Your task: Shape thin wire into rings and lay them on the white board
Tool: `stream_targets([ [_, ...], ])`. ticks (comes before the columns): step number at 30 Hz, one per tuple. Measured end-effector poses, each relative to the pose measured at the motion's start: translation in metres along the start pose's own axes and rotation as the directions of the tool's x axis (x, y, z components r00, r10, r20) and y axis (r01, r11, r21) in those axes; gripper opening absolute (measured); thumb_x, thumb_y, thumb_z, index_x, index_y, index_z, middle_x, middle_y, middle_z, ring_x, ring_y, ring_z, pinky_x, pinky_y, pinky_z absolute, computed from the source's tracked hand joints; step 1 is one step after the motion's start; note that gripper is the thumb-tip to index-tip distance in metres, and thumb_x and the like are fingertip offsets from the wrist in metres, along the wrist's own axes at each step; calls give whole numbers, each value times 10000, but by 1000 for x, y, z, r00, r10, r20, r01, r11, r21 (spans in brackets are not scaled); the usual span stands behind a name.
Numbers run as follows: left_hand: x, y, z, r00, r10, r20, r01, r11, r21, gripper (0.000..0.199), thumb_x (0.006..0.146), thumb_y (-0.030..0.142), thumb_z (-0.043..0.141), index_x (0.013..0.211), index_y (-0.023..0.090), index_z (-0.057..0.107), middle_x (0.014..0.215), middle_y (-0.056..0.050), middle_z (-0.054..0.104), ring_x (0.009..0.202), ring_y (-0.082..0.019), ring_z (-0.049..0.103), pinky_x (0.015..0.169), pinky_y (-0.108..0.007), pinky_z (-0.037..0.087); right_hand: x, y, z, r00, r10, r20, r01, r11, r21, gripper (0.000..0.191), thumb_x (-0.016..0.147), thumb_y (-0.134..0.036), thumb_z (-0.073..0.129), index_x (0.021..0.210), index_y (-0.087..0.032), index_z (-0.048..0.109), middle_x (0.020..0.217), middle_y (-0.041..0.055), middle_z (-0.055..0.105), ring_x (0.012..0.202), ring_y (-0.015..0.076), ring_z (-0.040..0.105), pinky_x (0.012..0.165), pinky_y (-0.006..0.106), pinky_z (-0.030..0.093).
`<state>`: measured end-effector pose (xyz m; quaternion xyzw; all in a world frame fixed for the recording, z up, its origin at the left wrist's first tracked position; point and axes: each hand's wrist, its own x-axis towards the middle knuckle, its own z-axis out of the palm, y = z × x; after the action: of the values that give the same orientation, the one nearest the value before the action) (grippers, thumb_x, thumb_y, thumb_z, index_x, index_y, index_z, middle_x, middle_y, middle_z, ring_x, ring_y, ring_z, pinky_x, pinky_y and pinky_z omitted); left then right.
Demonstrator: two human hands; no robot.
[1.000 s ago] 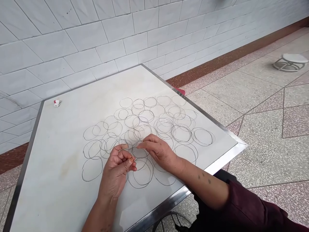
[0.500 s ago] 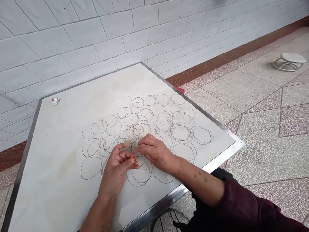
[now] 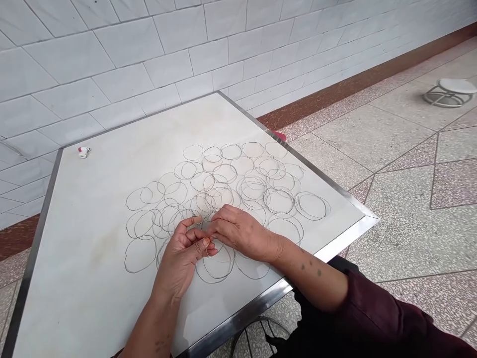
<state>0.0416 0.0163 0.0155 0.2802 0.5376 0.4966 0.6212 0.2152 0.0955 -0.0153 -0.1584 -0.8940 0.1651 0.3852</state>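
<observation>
White tabletop (image 3: 93, 199) bears wire rings (image 3: 253, 189) beneath left hand (image 3: 186, 256) and right hand (image 3: 242, 233), fingertips pinched, anything held unclear.

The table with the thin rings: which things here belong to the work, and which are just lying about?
Seem to belong to the work:
thin rings
table under them
left hand and right hand, close together over the rings

Seem just lying about:
small red-and-white things, on the table's left, near the wall
white stool, on the floor
</observation>
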Motion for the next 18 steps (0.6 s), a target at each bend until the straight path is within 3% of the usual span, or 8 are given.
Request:
stream_targets([
  [6,2,0,-1,1000,-9,15,10,997,-71,425,816,254,764,1196,187,586,863,-33,697,823,-163,662,788,-326,561,-2,1,2,998,66,-4,-66,998,-5,95,1007,-171,495,1013,-188,589,922,49,616,867,163,555,713,286,538],
  [14,2,-2,-5,1000,1,14,0,998,-65,424,785,215,783,1176,198,620,947,-44,716,811,-156,666,829,-339,552,-1,-1,1,995,78,-57,-74,995,62,110,1015,-184,484,996,-180,592,918,56,617,856,167,568,716,288,551],
  [18,1,-1,-5,1000,20,7,-19,996,-85,391,806,263,766,1169,203,637,1048,-79,732,924,-207,695,955,-415,513,0,-1,0,982,169,-86,-158,979,128,105,1004,-165,478,980,-188,577,904,48,599,838,156,583,706,275,548],
])
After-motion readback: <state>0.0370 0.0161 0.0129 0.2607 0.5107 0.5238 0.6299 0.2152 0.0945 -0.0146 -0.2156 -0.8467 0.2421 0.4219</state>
